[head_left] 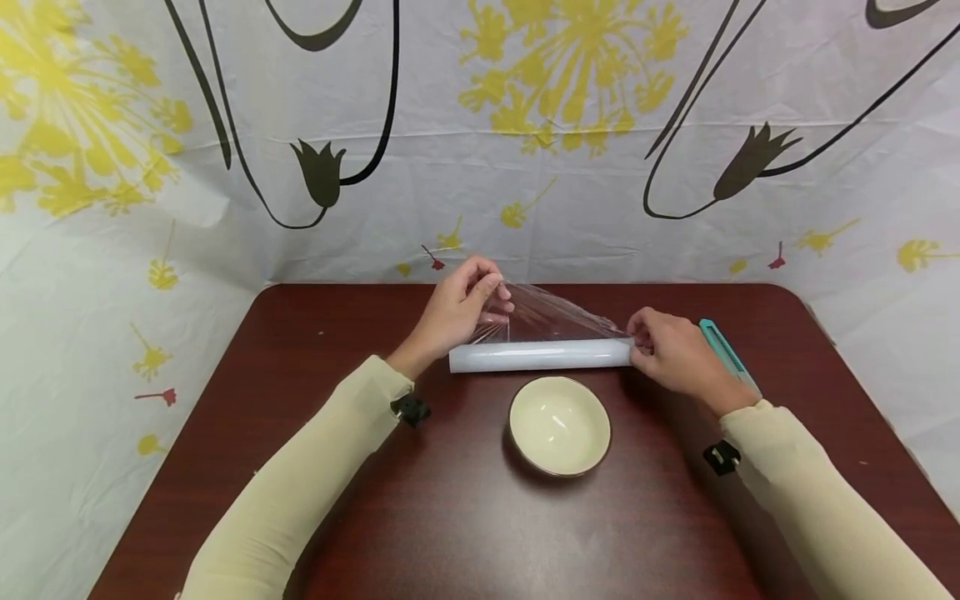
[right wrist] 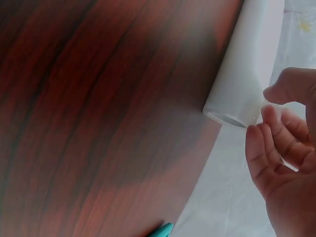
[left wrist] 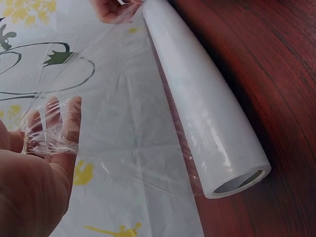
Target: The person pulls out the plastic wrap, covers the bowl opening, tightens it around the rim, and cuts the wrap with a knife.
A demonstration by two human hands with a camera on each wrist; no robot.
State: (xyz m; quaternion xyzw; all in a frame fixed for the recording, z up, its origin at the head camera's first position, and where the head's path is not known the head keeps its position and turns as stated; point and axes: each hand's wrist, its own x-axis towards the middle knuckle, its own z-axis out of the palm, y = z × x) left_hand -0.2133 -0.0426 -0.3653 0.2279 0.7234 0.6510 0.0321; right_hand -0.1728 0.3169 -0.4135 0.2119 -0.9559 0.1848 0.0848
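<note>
A white roll of plastic wrap lies crosswise on the table; its hollow end shows in the left wrist view. Clear film rises from the roll in a slanting sheet, bunched at its upper left. My left hand pinches that bunched part above the roll's left end, some fingers showing through the film. At the roll's right end, my right hand holds the film's other corner between thumb and fingers, its fingertips close to the roll's rim. Nearer me stands a cream bowl with a dark rim.
A teal utility knife lies beside the right hand, partly behind the wrist. The dark red wooden table ends at the back against a white patterned cloth. Dark wrist cameras sit on both sleeves.
</note>
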